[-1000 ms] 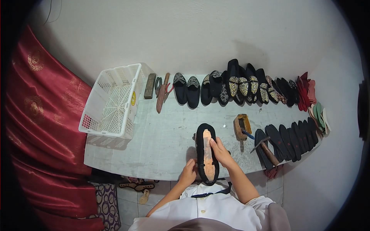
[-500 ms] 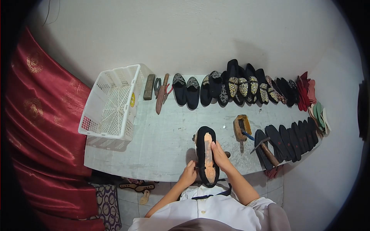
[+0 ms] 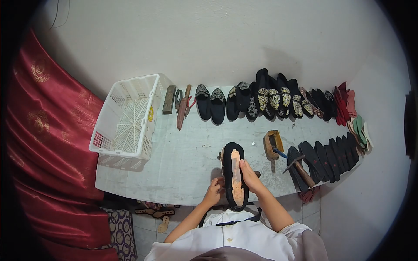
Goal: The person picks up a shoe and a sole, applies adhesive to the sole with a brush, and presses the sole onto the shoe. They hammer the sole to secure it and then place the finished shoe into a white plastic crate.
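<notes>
Near the basket (image 3: pixel 116 153), left hand (image 3: pixel 213 194) and right hand (image 3: pixel 249 172) grip a shoe (image 3: pixel 228 160).

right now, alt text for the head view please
Both hands hold a black shoe sole-up on a white table, left hand at its side, right hand across it. Embroidered shoes line the far edge; a white basket sits left.

One camera rides on my head, facing forward and steeply down at the table (image 3: pixel 174 165) against the wall (image 3: pixel 217 39); my left hand (image 3: pixel 213 193) and right hand (image 3: pixel 250 175) on the shoe (image 3: pixel 234 174) sit close, low in view.
</notes>
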`<state>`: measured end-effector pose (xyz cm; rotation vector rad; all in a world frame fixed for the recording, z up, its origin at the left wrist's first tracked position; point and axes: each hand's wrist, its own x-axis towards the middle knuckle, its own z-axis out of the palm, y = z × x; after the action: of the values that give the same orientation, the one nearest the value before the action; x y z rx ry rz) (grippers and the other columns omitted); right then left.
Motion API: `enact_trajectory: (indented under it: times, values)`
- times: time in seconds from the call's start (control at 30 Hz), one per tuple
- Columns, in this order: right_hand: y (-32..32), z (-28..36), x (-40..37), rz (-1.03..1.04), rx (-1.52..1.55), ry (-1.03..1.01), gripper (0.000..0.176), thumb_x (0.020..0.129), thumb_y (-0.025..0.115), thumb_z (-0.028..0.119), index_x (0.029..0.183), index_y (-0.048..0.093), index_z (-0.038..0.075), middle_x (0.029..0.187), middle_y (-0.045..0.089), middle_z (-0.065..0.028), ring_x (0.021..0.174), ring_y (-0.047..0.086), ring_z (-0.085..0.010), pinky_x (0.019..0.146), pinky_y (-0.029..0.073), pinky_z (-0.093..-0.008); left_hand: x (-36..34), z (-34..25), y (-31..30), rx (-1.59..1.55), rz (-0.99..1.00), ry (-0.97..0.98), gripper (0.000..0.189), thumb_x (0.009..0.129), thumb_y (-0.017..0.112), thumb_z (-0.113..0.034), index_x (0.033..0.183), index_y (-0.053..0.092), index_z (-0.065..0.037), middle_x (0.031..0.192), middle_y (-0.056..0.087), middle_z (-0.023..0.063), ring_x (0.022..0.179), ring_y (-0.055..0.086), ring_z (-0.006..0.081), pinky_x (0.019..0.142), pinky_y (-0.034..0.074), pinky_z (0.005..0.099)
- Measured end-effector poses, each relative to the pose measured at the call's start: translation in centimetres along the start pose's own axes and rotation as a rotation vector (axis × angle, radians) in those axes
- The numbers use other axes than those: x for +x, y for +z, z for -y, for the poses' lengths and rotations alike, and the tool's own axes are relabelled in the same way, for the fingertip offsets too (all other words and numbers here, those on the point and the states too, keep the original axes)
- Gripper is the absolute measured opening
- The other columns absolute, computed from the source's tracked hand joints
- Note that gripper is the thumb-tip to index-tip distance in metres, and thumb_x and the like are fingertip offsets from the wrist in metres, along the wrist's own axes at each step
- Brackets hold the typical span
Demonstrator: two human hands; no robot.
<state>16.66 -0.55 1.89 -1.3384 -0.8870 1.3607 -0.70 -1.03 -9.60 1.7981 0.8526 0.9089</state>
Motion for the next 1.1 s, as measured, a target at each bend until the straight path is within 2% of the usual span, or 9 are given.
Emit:
enact_trajectory:
  times: [0.27,0.37,0.47,0.57,0.7,0.77,0.87,0.93,1.1]
  values:
    - [-0.7,-0.1,0.2,0.062,-0.002,0.091,0.058,0.096,0.025,0.049,0.127,0.039,0.002,0.115,0.048,-0.0095,0.108,0.043,-0.0165,0.097,0.033,-0.0298,0.4,-2.4,-0.4,0.006,0.003,-0.117,0.023,0.07,0.057,0.007,0.093,0.06,0.003,0.105,0.049,0.0153,0.097,0.05,0.0327,0.083,0.044,0.0382]
    - [-1.2,-0.3,0.6,0.053,-0.036,0.111,0.059,0.096,0.024,0.05,0.127,0.039,0.002,0.115,0.048,-0.0094,0.108,0.043,-0.0165,0.097,0.032,-0.0303,0.3,-3.3,-0.4,0.036,-0.09,-0.058,0.021,0.071,0.053,0.011,0.091,0.059,0.004,0.102,0.05,0.0125,0.092,0.053,0.0269,0.078,0.047,0.0356]
    - [-1.0,0.2,0.5,0.02,-0.018,0.105,0.056,0.096,0.025,0.049,0.123,0.042,0.002,0.113,0.049,-0.0089,0.106,0.044,-0.0163,0.096,0.033,-0.0304,0.5,-5.1,-0.4,-0.228,-0.158,-0.104,0.016,0.071,0.052,0.011,0.086,0.057,0.006,0.098,0.049,0.0096,0.086,0.052,0.0182,0.07,0.044,0.025]
    - [-0.5,1.3,0.1,-0.018,0.018,0.126,0.052,0.096,0.03,0.046,0.118,0.043,0.001,0.11,0.049,-0.0088,0.103,0.044,-0.0155,0.093,0.034,-0.0293,-0.1,-2.7,0.6,-0.373,-0.25,-0.155,0.018,0.073,0.05,0.013,0.086,0.059,0.004,0.094,0.051,0.006,0.081,0.053,0.0138,0.067,0.043,0.0216]
    - [0.2,2.1,-0.4,-0.065,0.01,0.145,0.047,0.096,0.037,0.043,0.115,0.041,0.0,0.104,0.049,-0.0098,0.099,0.044,-0.0144,0.089,0.036,-0.0268,0.2,-4.0,0.0,-0.385,-0.232,-0.25,0.021,0.076,0.047,0.015,0.085,0.06,0.001,0.09,0.053,0.0027,0.08,0.053,0.0107,0.068,0.042,0.0192]
    - [0.3,1.9,-0.4,-0.09,-0.031,0.095,0.045,0.095,0.041,0.04,0.113,0.04,-0.001,0.099,0.049,-0.0092,0.094,0.045,-0.0139,0.085,0.037,-0.026,0.2,-3.7,0.1,-0.383,-0.223,-0.234,0.022,0.078,0.046,0.014,0.086,0.06,-0.001,0.088,0.054,0.0011,0.08,0.053,0.0092,0.071,0.041,0.0186]
    - [0.2,0.3,0.2,-0.145,-0.11,-0.022,0.039,0.095,0.044,0.036,0.108,0.04,-0.001,0.096,0.049,-0.0079,0.088,0.045,-0.013,0.08,0.039,-0.0258,0.1,-3.5,0.0,-0.498,-0.113,-0.485,0.025,0.081,0.044,0.012,0.092,0.059,-0.004,0.092,0.055,0.0002,0.086,0.052,0.0088,0.077,0.04,0.0198]
    - [0.4,-0.7,0.8,-0.22,-0.187,-0.183,0.036,0.095,0.045,0.033,0.106,0.04,-0.001,0.093,0.049,-0.0068,0.084,0.045,-0.0118,0.076,0.04,-0.0253,-0.1,-2.7,0.7,-0.614,-0.127,-0.493,0.024,0.083,0.043,0.01,0.095,0.057,-0.006,0.094,0.056,-0.0004,0.089,0.052,0.0087,0.079,0.04,0.0206]
    - [0.7,-0.7,0.4,-0.24,-0.063,-0.232,0.031,0.094,0.046,0.03,0.104,0.04,0.001,0.088,0.049,-0.0055,0.08,0.045,-0.0102,0.071,0.04,-0.0234,-0.3,-2.5,0.7,-0.55,-0.129,-0.375,0.03,0.078,0.041,0.016,0.096,0.055,-0.002,0.09,0.054,0.0004,0.086,0.05,0.0092,0.077,0.037,0.02]
